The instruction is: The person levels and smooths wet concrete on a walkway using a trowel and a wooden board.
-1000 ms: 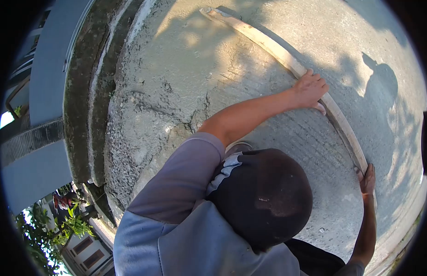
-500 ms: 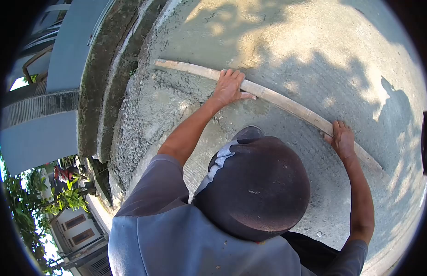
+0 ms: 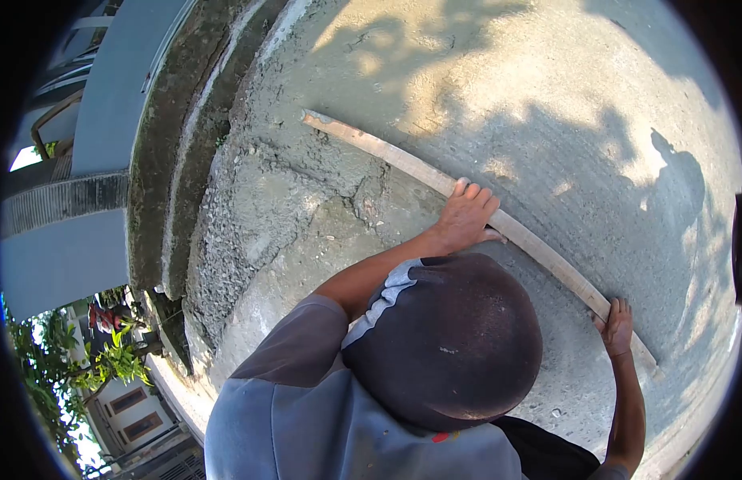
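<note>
A long, narrow wooden board [image 3: 403,160] lies slantwise across wet grey concrete [image 3: 307,216], its left end farther from me than its right. My left hand [image 3: 465,218] is closed over the board near its middle, fingertips on the far edge and thumb on the near side. Close to the right end, my right hand [image 3: 617,326] also grips it, fingers over the top. Below the hands a dark rounded cap [image 3: 443,344] and a grey-blue shirt [image 3: 307,432] fill much of the view. The cap hides part of the ground.
Rough, gravelly concrete [image 3: 203,264] runs along a low mossy curb [image 3: 171,160] on the left. Beyond it stand a blue-grey wall [image 3: 63,260], green plants [image 3: 119,360] and a house [image 3: 135,408]. Tree shadows and a person's shadow [image 3: 679,180] fall on the concrete.
Both hands have drawn the board nearer to my body. Its left end has shifted rightward, and my left arm is more bent. Both hands keep their hold.
</note>
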Demonstrator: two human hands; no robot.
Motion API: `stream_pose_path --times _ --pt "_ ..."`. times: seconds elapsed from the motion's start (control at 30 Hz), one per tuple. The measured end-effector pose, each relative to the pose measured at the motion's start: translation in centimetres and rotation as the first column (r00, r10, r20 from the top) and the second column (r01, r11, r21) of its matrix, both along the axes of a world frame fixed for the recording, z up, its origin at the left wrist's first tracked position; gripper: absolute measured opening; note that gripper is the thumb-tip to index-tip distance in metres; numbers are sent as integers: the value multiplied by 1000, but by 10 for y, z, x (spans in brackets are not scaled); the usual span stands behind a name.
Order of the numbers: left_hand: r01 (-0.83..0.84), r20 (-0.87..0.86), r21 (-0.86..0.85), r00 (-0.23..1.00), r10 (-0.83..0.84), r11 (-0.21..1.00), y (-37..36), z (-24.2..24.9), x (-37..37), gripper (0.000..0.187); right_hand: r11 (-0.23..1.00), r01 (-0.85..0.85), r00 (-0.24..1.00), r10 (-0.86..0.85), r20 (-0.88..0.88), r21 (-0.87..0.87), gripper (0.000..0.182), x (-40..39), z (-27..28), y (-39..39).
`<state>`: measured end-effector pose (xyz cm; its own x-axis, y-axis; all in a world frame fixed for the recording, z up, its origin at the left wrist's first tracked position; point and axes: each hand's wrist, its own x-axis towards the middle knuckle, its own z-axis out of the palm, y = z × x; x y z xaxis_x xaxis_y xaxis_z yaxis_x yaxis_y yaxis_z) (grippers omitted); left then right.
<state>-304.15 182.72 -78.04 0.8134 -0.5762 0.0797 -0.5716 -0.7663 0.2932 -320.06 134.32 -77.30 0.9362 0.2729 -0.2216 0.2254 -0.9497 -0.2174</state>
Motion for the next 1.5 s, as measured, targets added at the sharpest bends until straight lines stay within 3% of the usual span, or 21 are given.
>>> stream_pose_path --times 0.07,0.2,0.33,0.43,0.6,0.7,0.77,0.9,1.03,1.2,1.23,1.37,1.5 --pt "-38 -69 66 997 43 997 40 9 19 76 1000 -14 1000 14 -20 0 52 28 3 43" --pt "-65 97 165 994 49 984 133 9 78 78 998 -42 999 41 16 40 45 101 9 143" --pt "-65 209 276 978 6 959 180 6 171 91 999 2 997 -6 77 45 45 167 1 203" --pt "-33 131 416 991 -23 909 165 17 235 97 996 74 992 -78 97 47 47 187 0 217" --pt "119 81 415 983 -167 902 84 19 287 100 971 235 958 -240 156 50 50 165 -3 184" --pt "269 11 324 957 -288 907 12 24 274 94 945 327 938 -327 112 23 52 113 3 136" --pt "357 85 130 925 -369 925 -31 12 262 86 928 370 923 -371 103 30 53 82 1 100" --pt "406 81 110 906 -415 907 -66 18 265 79 907 418 903 -422 84 57 53 66 0 75" --pt "383 -35 170 923 -383 908 -32 27 288 81 928 369 923 -372 96 50 53 100 0 95" --pt "185 76 233 975 -208 955 84 3 299 84 969 245 965 -247 89 26 52 174 2 163" --pt "125 121 237 980 -157 963 108 4 289 82 978 207 974 -208 86 16 52 187 4 177" --pt "-9 -13 324 1000 14 946 175 24 218 85 994 -19 998 13 61 104 52 201 8 198" --pt "17 -5 238 1000 -17 971 168 19 138 72 992 -92 995 95 -25 87 48 153 19 176"
